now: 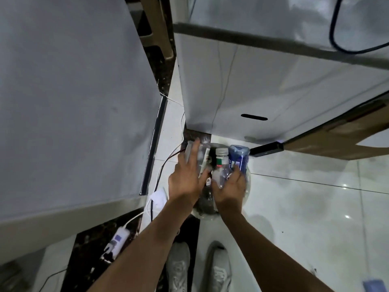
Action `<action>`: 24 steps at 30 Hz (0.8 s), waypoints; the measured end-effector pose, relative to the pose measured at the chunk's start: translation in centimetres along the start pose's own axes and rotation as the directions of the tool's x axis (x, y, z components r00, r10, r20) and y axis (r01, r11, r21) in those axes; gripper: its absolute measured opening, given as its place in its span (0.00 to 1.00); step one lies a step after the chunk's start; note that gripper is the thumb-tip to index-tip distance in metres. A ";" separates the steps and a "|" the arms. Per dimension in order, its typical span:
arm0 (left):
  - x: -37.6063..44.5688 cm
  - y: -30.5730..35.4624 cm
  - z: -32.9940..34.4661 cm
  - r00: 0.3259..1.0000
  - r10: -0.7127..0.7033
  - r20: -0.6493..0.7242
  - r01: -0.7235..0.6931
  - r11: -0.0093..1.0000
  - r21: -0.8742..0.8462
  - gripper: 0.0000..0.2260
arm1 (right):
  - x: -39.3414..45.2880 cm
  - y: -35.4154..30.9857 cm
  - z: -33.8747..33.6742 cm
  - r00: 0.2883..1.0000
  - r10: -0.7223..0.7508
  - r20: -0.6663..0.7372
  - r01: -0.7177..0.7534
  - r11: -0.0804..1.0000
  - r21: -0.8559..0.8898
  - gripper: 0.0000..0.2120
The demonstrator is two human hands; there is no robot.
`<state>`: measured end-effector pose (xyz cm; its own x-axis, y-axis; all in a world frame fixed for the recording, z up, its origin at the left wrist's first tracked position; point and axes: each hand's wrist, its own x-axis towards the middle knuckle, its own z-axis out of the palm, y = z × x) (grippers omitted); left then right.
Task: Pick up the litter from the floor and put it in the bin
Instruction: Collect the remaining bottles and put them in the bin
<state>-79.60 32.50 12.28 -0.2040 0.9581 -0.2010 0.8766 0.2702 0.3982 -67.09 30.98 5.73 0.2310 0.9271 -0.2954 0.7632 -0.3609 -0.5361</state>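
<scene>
Both hands are over the round clear-lined bin point(247, 186) on the white tiled floor point(294, 207), near the foot of the white cabinet point(252, 91). The left hand point(185, 180) grips a flat whitish carton point(203, 159) together with a crumpled clear wrapper, its fingers stretched along them. The right hand point(230, 186) holds a clear plastic bottle with a white cap point(221, 165) and a blue crushed bottle point(239, 158), both upright above the bin's mouth. I judge all these pieces to be light and empty. The bottles are smooth and may slip, so a grip around the body is better than at the cap. The carton is thin and bends easily, so the flat sides are the place to hold.
</scene>
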 end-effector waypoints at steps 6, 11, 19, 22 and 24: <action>0.2 0.5 0.4 0.999 -0.033 0.000 0.033 0.997 -0.072 0.36 | -0.9 0.4 -0.5 0.962 -0.173 -0.209 0.174 0.985 -0.015 0.32; 0.1 2.4 0.5 0.989 -0.134 0.063 0.143 0.974 -0.176 0.40 | -1.4 -0.6 -2.4 0.940 -0.238 -0.245 0.258 0.964 0.056 0.23; 0.3 4.5 0.4 0.960 -0.278 0.044 0.280 0.921 -0.270 0.38 | -3.0 -3.1 -5.1 0.993 -0.115 0.007 0.104 0.927 0.360 0.14; -1.2 3.8 1.4 0.970 -0.241 0.006 0.224 0.889 -0.399 0.39 | -4.5 -2.4 -4.2 0.989 -0.031 0.148 -0.018 0.948 0.319 0.14; -2.3 3.1 2.6 0.978 -0.207 -0.034 0.173 0.886 -0.431 0.38 | -5.3 -1.6 -3.2 0.987 -0.009 0.162 -0.036 0.962 0.270 0.15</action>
<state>-75.34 30.92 11.67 -0.3958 0.8841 -0.2484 0.5535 0.4455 0.7036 -67.60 26.95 10.75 0.1236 0.9015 -0.4147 0.5628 -0.4079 -0.7190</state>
